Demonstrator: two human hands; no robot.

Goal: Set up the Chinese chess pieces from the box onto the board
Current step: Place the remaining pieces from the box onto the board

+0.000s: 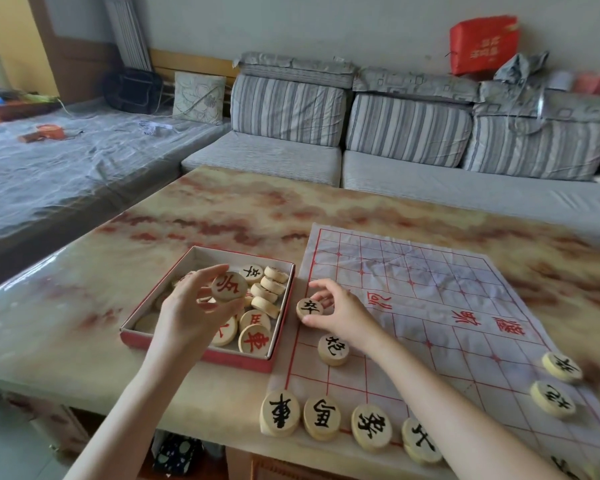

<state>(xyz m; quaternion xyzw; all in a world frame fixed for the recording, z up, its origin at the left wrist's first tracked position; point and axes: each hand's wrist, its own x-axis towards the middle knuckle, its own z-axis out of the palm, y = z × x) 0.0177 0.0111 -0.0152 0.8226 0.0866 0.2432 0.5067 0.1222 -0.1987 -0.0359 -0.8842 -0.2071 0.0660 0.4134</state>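
In the head view, the right hand (340,310) pinches a black-lettered piece (309,308) between thumb and curled fingertips, at the left edge line of the board (447,306), just beyond another black piece (333,349). The left hand (191,313) grips a red-lettered piece (229,286), face up, above the box (201,351) just left of the board. The red piece probably belongs on the board's bare far half, up and rightward. Both are pale round discs without a long axis.

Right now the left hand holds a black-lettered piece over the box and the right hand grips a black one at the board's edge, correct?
No. In the head view the left hand holds a red-lettered piece, not black; the rest stands.
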